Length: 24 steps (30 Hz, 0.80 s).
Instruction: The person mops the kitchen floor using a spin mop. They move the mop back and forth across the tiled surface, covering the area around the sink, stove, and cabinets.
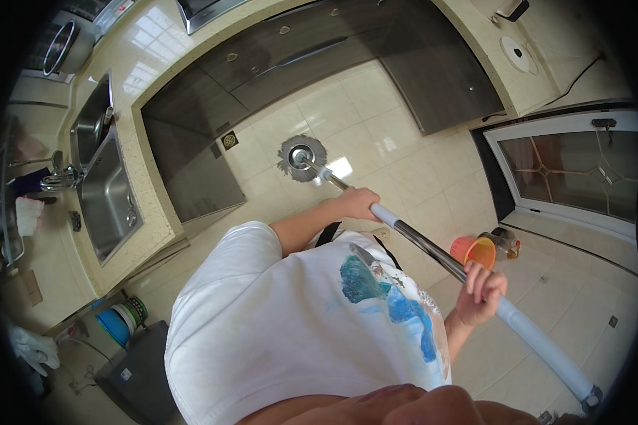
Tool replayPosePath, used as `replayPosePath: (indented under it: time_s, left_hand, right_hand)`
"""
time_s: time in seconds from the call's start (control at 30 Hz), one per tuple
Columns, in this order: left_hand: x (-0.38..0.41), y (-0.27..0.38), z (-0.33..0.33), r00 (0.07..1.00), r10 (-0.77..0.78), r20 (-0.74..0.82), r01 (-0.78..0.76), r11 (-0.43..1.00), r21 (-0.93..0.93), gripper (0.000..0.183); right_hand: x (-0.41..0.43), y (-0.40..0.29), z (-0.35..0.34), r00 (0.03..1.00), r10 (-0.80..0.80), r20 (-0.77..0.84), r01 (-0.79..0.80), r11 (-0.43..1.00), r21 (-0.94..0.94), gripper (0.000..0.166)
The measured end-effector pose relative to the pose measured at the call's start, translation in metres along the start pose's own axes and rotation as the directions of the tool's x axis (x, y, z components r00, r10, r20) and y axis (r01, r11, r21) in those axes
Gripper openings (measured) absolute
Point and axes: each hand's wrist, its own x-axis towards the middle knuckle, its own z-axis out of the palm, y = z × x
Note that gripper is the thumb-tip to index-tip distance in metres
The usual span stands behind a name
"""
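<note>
A spin mop with a round grey string head rests on the tiled floor, its strands fanned out around a metal disc. Its steel pole runs slantwise past my body to a pale blue grip at the lower right. My left hand is wrapped around the lower part of the pole, just below a light plastic collar. Higher up, next to the pale grip, my right hand curls its fingers over the pole.
Dark cabinets enclose the floor, which has a square drain. Left stands a counter with a steel double sink. A pink-and-orange plastic basket and bottles sit by the glazed door. Stacked basins lie lower left.
</note>
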Motion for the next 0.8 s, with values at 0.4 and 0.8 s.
replayPosePath:
  time_s: [0.4,0.8]
  left_hand:
    - [-0.051,-0.153,-0.02,0.915,-0.261,-0.308,0.282,0.959,0.025,0.024]
    - [-0.033,-0.023,-0.005,0.985,-0.165,-0.055,0.166,0.986,0.021,0.026]
  right_hand:
    - [0.002,0.101,0.049,0.905,0.296,0.307,-0.312,0.95,0.002,0.018]
    - [0.034,-0.017,0.043,0.938,0.165,0.306,-0.112,0.976,-0.185,0.04]
